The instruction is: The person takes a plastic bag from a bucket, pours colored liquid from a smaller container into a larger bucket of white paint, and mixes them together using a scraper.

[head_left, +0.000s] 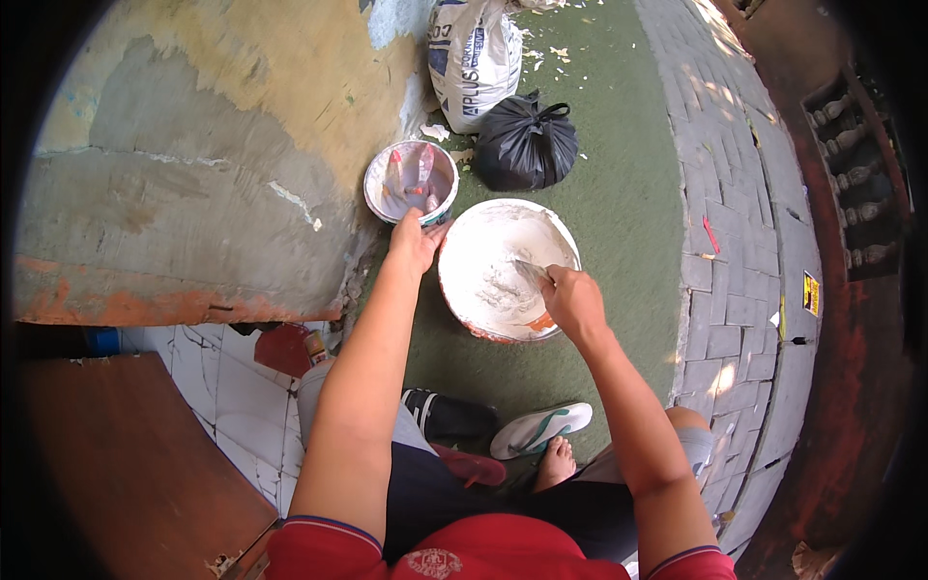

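A wide white bucket (462, 298) stands in front of me with thick white paste (498, 253) inside. My right hand (575, 302) is closed around the handle of a putty knife (530, 270), whose blade reaches into the paste. My left hand (418, 244) is at the near rim of a smaller bucket (370, 184), its fingers spread toward the large bucket's left edge. Whether those fingers press on either rim is hard to tell. Red-and-white handled tools (425, 166) lean inside the smaller bucket, in greyish liquid.
A tied black plastic bag (527, 145) and a white sack (474, 68) stand beyond the buckets. Left is a patchy wall (222, 222); right, grey paving (730, 280). White-and-green flip-flop (541, 430) and a dark slipper (449, 416) lie near my feet. Brown wooden board (135, 474) sits lower left.
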`<state>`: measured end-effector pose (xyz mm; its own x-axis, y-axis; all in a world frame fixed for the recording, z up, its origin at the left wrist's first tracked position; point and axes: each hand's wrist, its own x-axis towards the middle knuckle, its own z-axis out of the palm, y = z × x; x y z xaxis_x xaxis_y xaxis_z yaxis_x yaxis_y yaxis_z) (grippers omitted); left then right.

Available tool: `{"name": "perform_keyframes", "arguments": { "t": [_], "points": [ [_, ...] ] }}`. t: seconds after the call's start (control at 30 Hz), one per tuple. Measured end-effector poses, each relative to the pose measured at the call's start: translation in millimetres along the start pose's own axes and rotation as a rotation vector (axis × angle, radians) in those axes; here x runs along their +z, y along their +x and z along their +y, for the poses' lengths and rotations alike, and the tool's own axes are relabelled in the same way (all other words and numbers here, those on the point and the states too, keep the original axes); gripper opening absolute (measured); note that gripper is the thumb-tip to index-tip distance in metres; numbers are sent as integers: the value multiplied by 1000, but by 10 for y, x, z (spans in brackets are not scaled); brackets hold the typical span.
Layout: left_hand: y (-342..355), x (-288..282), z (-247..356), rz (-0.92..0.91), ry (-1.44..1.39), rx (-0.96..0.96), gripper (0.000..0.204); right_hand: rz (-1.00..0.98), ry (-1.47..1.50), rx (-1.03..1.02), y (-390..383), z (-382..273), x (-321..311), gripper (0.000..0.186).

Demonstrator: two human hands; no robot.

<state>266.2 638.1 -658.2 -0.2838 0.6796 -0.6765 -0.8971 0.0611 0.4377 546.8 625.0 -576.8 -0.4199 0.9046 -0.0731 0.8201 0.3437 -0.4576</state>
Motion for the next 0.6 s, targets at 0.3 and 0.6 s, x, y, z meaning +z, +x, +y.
{"name": "perform_keyframes", "arguments": {
  "t": [0.3,0.6],
  "points": [
    [-23,54,307,-4,-172,65,47,7,56,40,-54,51,-100,17],
    [-829,444,635,-139,283,167,41,29,116,78,-3,93,-112,21]
  ]
}}
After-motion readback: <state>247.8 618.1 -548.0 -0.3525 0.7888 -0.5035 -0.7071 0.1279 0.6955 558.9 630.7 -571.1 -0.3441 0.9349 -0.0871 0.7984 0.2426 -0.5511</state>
